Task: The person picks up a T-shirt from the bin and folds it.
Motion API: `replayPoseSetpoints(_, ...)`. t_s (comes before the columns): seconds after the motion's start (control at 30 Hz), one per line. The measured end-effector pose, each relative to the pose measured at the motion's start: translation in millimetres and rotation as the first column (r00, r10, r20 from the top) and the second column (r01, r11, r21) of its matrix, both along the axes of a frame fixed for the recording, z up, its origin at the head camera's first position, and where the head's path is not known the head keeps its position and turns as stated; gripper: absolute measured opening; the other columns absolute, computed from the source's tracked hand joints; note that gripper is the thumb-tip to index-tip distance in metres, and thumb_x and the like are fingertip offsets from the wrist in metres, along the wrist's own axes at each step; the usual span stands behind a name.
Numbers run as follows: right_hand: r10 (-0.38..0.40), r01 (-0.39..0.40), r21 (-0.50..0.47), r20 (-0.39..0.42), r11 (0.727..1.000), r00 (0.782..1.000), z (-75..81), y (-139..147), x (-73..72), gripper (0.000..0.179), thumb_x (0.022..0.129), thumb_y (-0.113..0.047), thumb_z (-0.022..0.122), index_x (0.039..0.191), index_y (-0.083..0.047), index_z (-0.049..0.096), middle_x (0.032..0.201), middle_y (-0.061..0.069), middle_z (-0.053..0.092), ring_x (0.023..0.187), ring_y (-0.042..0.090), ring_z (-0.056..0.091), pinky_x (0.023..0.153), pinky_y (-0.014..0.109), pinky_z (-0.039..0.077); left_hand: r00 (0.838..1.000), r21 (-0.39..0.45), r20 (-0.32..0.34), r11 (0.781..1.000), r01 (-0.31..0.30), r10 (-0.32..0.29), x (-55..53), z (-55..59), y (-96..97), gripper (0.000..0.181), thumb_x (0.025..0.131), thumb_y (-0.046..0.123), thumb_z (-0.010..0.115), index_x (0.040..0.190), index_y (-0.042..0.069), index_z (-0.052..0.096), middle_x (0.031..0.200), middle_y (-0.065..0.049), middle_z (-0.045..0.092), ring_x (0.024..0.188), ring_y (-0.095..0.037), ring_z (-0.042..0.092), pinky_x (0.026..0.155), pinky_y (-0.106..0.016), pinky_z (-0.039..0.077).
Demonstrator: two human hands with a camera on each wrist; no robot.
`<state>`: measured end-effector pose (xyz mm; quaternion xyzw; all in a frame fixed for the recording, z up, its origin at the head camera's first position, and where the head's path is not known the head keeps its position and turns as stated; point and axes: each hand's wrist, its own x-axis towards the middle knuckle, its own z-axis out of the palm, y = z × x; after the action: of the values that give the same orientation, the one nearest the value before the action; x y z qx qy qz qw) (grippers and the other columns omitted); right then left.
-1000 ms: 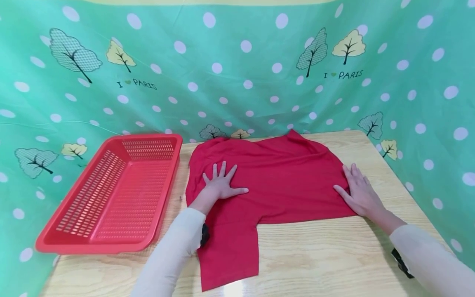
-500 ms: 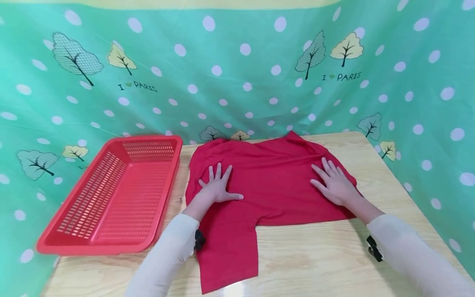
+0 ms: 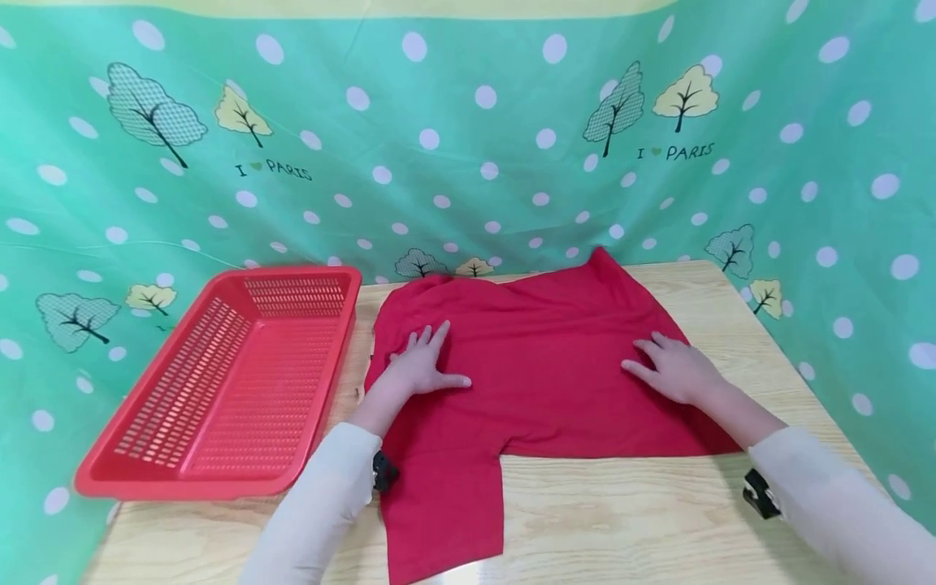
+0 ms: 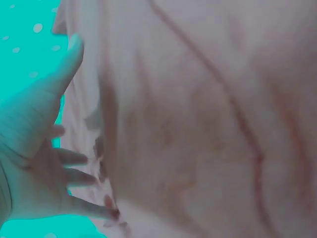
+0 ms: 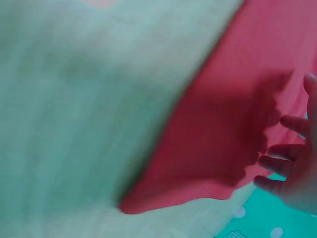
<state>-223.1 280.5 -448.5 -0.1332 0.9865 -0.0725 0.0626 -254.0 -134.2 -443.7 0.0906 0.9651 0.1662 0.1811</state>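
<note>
A red shirt [image 3: 556, 366] lies on the wooden table, with one sleeve [image 3: 448, 504] pointing toward the front edge. Over its left part is my left hand [image 3: 418, 366], fingers spread and slightly bent; contact with the cloth is hard to tell. In the left wrist view the fingers [image 4: 79, 177] are beside the shirt's creased edge. My right hand [image 3: 678, 372] is over the shirt's right part, fingers relaxed and apart. The right wrist view shows the hand's shadow on the cloth, with the fingers [image 5: 277, 164] gripping nothing.
To the left stands a red plastic basket [image 3: 329, 406] with slotted walls, close to the shirt. Pale wooden tabletop [image 3: 614, 520] shows in front. A green dotted sheet [image 3: 468, 106] hangs behind and at both sides.
My right hand moved left onto the shirt, then slightly back to the right. The shirt's right lower edge has spread outward and its back corner shifted right. My left hand drew slightly left, fingers less flat.
</note>
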Motion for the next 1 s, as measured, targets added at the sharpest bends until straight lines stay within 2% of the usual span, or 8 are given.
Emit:
replayPoseSetpoints(0.1,0.010,-0.011,-0.023,-0.055,1.000,0.998,5.5,-6,-16.2,0.065,0.091,-0.042,0.055,0.137,0.002,0.042,0.143,0.033,0.031,0.132,0.050,0.030,0.103,0.061,0.032,0.995,0.012,-0.097,1.000,-0.011,0.012,-8.0,-0.3,-5.3,0.109,0.072,0.059,0.070,0.152,0.021,0.008,0.157,-0.016,0.009,0.143,-0.043,0.002,0.106,-0.070,0.013)
replayPoseSetpoints(0.17,0.027,-0.029,-0.056,-0.044,0.998,0.999,4.3,-10,-28.1,0.069,0.090,-0.042,0.056,0.142,-0.002,0.035,0.148,0.031,0.022,0.136,0.049,0.022,0.107,0.062,0.025,0.994,0.005,-0.108,1.000,-0.023,0.024,-12.2,-2.7,-8.1,0.109,0.072,0.057,0.071,0.152,0.021,0.007,0.158,-0.015,0.004,0.144,-0.042,-0.002,0.107,-0.069,0.010)
replayPoseSetpoints(0.33,0.013,-0.002,-0.100,0.105,0.995,0.994,-8.2,-11,-42.2,0.081,0.091,-0.052,0.049,0.150,-0.009,0.015,0.153,0.029,0.007,0.139,0.049,0.009,0.108,0.066,0.013,0.999,-0.014,0.011,0.999,-0.049,0.049,-14.4,-9.4,-11.2,0.113,0.071,0.058,0.071,0.152,0.021,0.000,0.158,-0.014,-0.008,0.142,-0.044,-0.010,0.107,-0.070,0.002)
replayPoseSetpoints(0.47,-0.039,0.047,-0.046,0.164,0.998,0.986,-10.3,-5,-39.7,0.083,0.090,-0.058,0.045,0.149,-0.005,0.018,0.151,0.031,0.014,0.137,0.049,0.015,0.106,0.066,0.021,0.994,-0.053,0.068,0.995,-0.087,0.090,-11.8,-8.3,-12.8,0.119,0.068,0.064,0.069,0.152,0.020,-0.004,0.157,-0.015,-0.009,0.141,-0.046,-0.010,0.110,-0.067,0.001)
replayPoseSetpoints(0.63,-0.047,0.056,-0.085,0.098,0.995,0.994,2.6,-1,-39.1,0.071,0.092,-0.054,0.045,0.135,0.003,0.044,0.134,0.031,0.045,0.123,0.049,0.040,0.099,0.062,0.035,0.989,-0.086,0.090,0.990,-0.107,0.115,-11.1,-2.5,-12.3,0.124,0.065,0.064,0.072,0.151,0.022,-0.006,0.157,-0.017,-0.009,0.141,-0.047,-0.008,0.110,-0.066,0.005)
replayPoseSetpoints(0.7,-0.061,0.065,-0.080,0.048,0.995,0.997,5.3,2,-38.9,0.063,0.093,-0.048,0.047,0.129,0.003,0.050,0.126,0.029,0.051,0.116,0.047,0.047,0.096,0.061,0.038,0.991,-0.093,0.088,0.991,-0.097,0.106,-11.6,-1.5,-12.0,0.124,0.065,0.064,0.072,0.151,0.022,-0.006,0.157,-0.017,-0.007,0.142,-0.047,-0.006,0.109,-0.067,0.006)
replayPoseSetpoints(0.87,-0.074,0.072,-0.049,-0.042,0.996,0.996,-0.5,5,-38.4,0.059,0.093,-0.042,0.049,0.133,0.001,0.046,0.137,0.031,0.040,0.124,0.049,0.039,0.099,0.064,0.033,0.998,-0.079,-0.002,0.995,-0.055,0.055,-14.8,-2.8,-10.2,0.118,0.067,0.065,0.070,0.152,0.022,0.000,0.158,-0.017,0.001,0.143,-0.044,-0.004,0.107,-0.070,0.005)
replayPoseSetpoints(1.0,-0.036,0.033,-0.086,-0.033,0.996,0.999,-6.7,-8,-42.6,0.071,0.092,-0.051,0.047,0.145,-0.007,0.031,0.150,0.030,0.019,0.136,0.048,0.021,0.104,0.066,0.024,0.999,-0.068,-0.030,0.997,-0.027,0.025,-18.8,-7.5,-8.2,0.115,0.068,0.066,0.068,0.152,0.023,0.001,0.158,-0.015,-0.003,0.143,-0.042,-0.008,0.107,-0.070,0.002)
